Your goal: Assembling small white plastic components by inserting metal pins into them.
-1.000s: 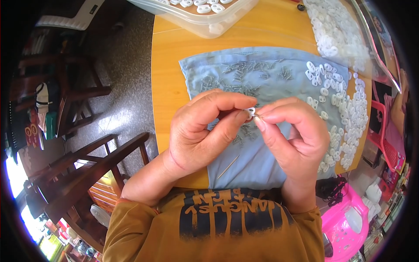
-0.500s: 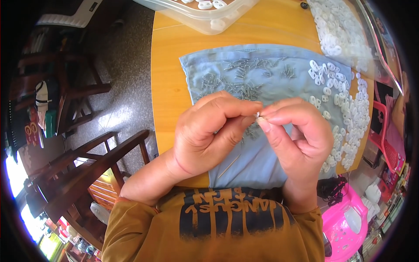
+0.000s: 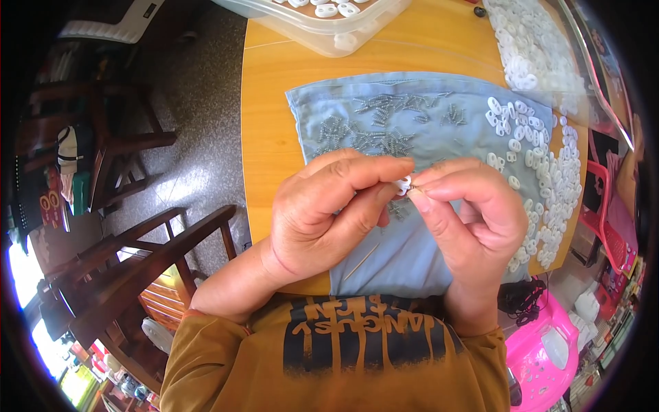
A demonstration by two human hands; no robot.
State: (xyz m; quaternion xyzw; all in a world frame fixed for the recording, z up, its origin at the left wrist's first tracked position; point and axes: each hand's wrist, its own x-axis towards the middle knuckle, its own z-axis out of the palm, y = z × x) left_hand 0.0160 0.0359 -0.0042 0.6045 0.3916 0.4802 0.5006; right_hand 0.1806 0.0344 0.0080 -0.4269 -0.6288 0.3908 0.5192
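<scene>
Between the thumb and forefinger of my left hand is a small white plastic cord lock, its hole partly showing. My right hand pinches a tiny dark metal piece, likely a spring, against the cord lock's right side; the fingertips hide most of it. Both hands hover over a light blue cloth. Many small metal springs lie scattered on the cloth beyond my left hand. Loose white two-holed plastic pieces spread along its right side. A thin stick-like tool rests below my hands.
At the far edge of the wooden table stands a clear plastic box with white pieces inside. A heap of white pieces lies at the far right. Around the table are a dark wooden chair, a red chair and a pink stool.
My hands have drawn slightly apart, and more of the white cord lock shows between the fingertips. The dark metal piece is now visible at its right side.
</scene>
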